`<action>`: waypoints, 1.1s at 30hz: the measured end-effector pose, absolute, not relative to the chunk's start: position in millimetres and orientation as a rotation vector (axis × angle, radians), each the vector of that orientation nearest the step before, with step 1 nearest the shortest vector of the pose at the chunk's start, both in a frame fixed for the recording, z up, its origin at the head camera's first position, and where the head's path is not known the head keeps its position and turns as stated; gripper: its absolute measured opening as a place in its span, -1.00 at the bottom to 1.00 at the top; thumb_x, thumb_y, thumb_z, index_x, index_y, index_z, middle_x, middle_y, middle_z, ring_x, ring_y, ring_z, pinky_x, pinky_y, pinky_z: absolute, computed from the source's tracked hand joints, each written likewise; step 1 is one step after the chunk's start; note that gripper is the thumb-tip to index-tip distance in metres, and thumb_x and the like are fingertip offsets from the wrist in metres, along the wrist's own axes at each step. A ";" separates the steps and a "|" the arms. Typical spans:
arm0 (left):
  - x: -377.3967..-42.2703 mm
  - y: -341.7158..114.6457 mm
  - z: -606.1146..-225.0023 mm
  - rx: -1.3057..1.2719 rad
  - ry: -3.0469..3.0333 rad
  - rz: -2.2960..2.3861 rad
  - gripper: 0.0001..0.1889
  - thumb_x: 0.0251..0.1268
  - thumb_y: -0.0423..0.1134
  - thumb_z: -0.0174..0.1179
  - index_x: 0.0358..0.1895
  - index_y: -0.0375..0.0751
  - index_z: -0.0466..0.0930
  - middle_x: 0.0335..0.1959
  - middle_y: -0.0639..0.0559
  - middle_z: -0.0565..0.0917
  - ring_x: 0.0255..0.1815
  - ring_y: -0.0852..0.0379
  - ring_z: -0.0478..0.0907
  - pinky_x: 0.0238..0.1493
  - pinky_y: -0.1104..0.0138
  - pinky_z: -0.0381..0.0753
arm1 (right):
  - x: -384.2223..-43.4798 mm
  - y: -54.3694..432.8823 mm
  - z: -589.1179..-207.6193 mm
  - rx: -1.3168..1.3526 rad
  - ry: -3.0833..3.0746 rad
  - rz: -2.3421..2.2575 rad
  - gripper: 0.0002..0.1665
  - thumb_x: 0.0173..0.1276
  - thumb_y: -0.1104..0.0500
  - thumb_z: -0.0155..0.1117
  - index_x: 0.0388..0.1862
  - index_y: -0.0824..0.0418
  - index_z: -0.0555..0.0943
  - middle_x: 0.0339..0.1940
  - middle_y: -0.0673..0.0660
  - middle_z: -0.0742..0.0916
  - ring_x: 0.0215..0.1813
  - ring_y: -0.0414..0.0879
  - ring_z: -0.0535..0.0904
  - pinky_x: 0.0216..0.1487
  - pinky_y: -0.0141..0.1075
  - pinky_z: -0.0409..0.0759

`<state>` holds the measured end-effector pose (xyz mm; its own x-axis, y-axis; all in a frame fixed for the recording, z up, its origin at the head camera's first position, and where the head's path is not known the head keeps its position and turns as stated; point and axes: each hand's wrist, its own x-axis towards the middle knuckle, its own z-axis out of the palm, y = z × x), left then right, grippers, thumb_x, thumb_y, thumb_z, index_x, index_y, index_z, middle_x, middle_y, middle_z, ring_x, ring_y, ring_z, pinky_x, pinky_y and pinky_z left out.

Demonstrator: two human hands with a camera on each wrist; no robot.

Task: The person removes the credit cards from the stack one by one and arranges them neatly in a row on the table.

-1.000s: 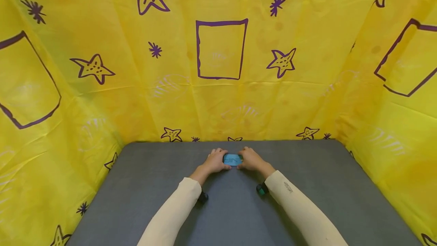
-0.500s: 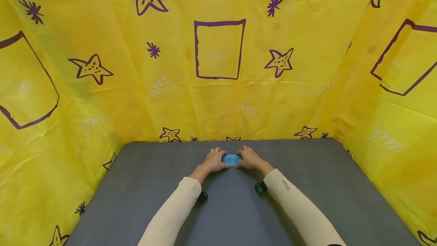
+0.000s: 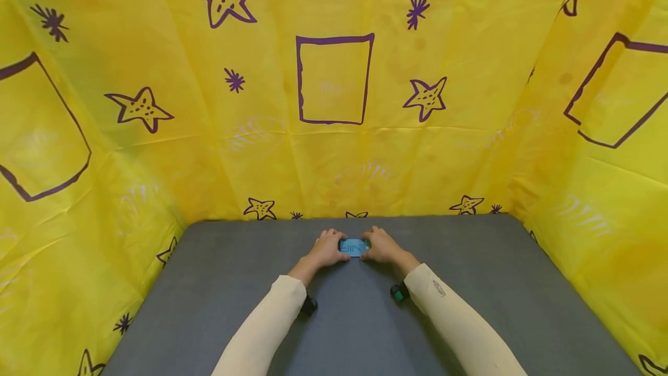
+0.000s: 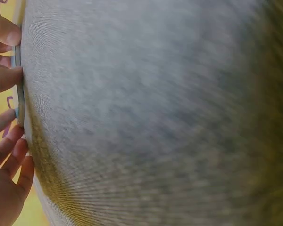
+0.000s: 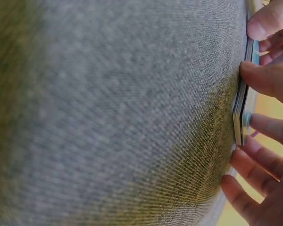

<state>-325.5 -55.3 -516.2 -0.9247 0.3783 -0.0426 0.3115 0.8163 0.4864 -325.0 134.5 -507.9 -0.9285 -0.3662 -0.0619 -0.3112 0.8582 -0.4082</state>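
Note:
A small light blue stack of flat cards (image 3: 354, 248) with dark lettering on top lies at the far middle of the grey table. My left hand (image 3: 327, 248) holds its left end, and my right hand (image 3: 384, 246) holds its right end. Both thumbs touch the near long edge, with the other fingers around the ends and far side. Several thin layers show at the edge of the cards (image 5: 239, 113) in the right wrist view. From the left wrist, only a thin side of the stack (image 4: 20, 101) is visible beside the fingers. The hands hide both ends from above.
The grey cloth-covered tabletop (image 3: 355, 324) reaches a yellow curtain (image 3: 334, 161) with purple drawings at the back and on both sides. Dark wrist devices (image 3: 399, 293) sit under the pale sleeves (image 3: 459, 321).
The view shifts slightly. Both hands keep their hold on the cards, which stay at about the same place on the table.

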 end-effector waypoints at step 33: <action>-292.7 -83.9 -500.8 0.654 2.904 0.948 -0.44 -0.01 -0.02 0.46 0.08 -0.17 0.60 0.01 -0.06 0.58 -0.04 0.03 0.40 -0.02 0.15 0.46 | -287.5 139.2 -496.3 -0.766 2.935 -0.766 -0.34 0.12 0.10 0.50 0.19 0.29 0.56 0.02 0.19 0.58 0.04 0.05 0.46 0.10 -0.07 0.49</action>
<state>-292.7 -83.9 -500.8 -0.9121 0.3948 0.1105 0.3840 0.7281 0.5679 -287.5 139.2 -496.3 -0.8801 -0.4624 0.1076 -0.4560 0.7603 -0.4626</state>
